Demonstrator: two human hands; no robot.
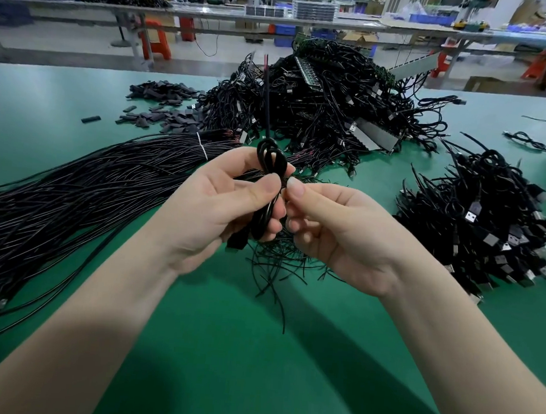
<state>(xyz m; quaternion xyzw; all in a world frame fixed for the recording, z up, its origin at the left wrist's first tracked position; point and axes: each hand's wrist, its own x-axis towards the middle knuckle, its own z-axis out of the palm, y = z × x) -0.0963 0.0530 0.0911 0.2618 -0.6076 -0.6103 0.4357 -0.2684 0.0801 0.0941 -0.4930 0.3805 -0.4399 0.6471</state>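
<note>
My left hand (220, 200) grips a coiled black cable (270, 161) above the green table, thumb pressed on the folded loops. The cable's free end (266, 103) sticks straight up from the coil, with a red tip at the top. A black plug of the same cable hangs below my left palm (238, 240). My right hand (335, 224) is right beside the coil, its thumb and fingers curled and pinching at the cable's side. What exactly the right fingertips hold is partly hidden.
A long bundle of straight black cables (72, 192) lies at the left, tied with a white band (202, 147). A big heap of cables and boards (330, 101) is behind. Coiled USB cables (484, 221) pile at the right. Thin black ties (277, 259) lie under my hands. Black sleeves (162, 108) sit at the back left.
</note>
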